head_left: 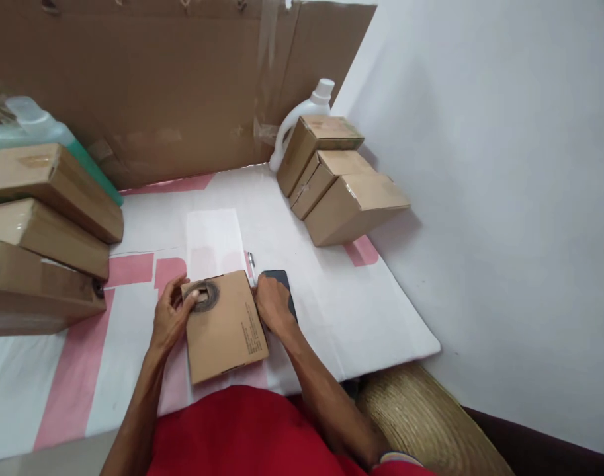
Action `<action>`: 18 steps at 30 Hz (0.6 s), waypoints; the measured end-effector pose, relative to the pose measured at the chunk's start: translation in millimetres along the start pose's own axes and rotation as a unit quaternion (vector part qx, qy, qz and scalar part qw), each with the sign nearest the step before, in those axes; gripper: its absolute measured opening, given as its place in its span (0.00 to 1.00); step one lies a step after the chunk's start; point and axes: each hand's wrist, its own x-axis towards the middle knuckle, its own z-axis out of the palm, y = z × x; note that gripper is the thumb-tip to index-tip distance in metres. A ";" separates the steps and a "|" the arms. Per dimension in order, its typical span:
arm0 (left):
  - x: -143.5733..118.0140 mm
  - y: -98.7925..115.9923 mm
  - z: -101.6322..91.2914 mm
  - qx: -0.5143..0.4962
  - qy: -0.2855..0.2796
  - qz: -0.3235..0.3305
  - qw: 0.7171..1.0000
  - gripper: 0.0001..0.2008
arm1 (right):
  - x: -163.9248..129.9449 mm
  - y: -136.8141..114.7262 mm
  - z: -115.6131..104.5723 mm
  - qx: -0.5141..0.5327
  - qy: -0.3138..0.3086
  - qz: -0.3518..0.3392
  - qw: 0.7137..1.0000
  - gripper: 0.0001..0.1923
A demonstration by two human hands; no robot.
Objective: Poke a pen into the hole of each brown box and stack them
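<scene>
Gripping one carton (pixel 227 340) on table (pixel 381 317)

Left hand (pixel 171 318) part-closed on carton's far-left corner, fingers partly hidden. Right hand (pixel 276 303) curled at its right edge, hold unclear, covering part of one phone (pixel 284 277). Left of carton: three boxes (pixel 68 241), cut off, blocking green bottle (pixel 89 164); beyond, rightward: three more boxes (pixel 344 162), blocking white bottle (pixel 315 107).

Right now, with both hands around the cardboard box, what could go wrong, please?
The right hand covers part of the dark phone-like object from this view, so it might push that aside by accident. The cardboard box lies close to the near edge of the table, and could slip off if the left hand or the right pulls it toward the body.
</scene>
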 end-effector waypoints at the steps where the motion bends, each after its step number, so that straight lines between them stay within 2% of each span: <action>1: -4.8 -4.3 1.5 -0.025 -0.001 0.009 1.000 0.38 | 1.3 1.0 0.1 0.002 0.004 0.006 1.000 0.04; 5: -26.8 -23.5 8.3 -0.048 -0.025 0.037 0.998 0.53 | 3.0 14.4 -15.7 0.007 0.021 0.018 1.000 0.07; 7: -34.6 -29.4 10.1 -0.037 -0.041 0.044 0.997 0.54 | 1.6 18.5 -28.3 0.080 0.092 0.029 0.992 0.08; 8: -37.1 -30.9 10.4 -0.032 -0.048 0.049 0.997 0.54 | 0.4 17.8 -33.4 0.155 0.137 0.030 0.978 0.08; 10: -39.7 -31.6 10.3 -0.026 -0.051 0.060 0.997 0.51 | -3.4 9.6 -37.4 0.348 0.186 0.011 0.919 0.10; 12: -40.5 -31.1 10.3 -0.024 -0.044 0.067 0.997 0.49 | -9.3 -6.1 -30.9 0.496 0.140 -0.032 0.856 0.12; 13: -40.5 -30.9 10.5 -0.023 -0.040 0.068 0.997 0.49 | -12.9 -15.7 -24.1 0.534 0.096 -0.051 0.839 0.12; 15: -40.3 -31.7 11.3 -0.023 -0.034 0.069 0.997 0.49 | -20.3 -34.7 -6.8 0.556 0.021 -0.071 0.828 0.13; 18: -39.3 -35.6 12.2 -0.025 -0.040 0.077 0.996 0.49 | -29.3 -54.9 14.8 0.525 -0.027 -0.093 0.845 0.13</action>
